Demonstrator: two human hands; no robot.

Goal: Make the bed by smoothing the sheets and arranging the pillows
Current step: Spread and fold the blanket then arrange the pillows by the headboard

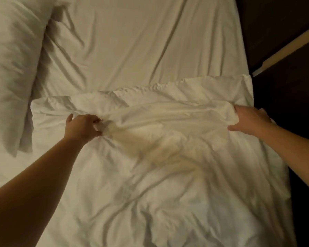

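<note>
A rumpled white duvet [168, 175] covers the near half of the bed, its top edge lying across the middle. My left hand [82, 126] grips a bunched fold of the duvet near its upper left part. My right hand [250, 122] holds the duvet's upper right edge, thumb on top and fingers tucked under the cloth. Beyond the duvet the white fitted sheet [141, 47] lies bare with long creases. A white pillow [11, 68] lies along the left side of the bed.
The bed's right edge [246, 56] runs down beside a dark floor or wall. A pale wooden strip [289, 45] slants across that dark area at the upper right.
</note>
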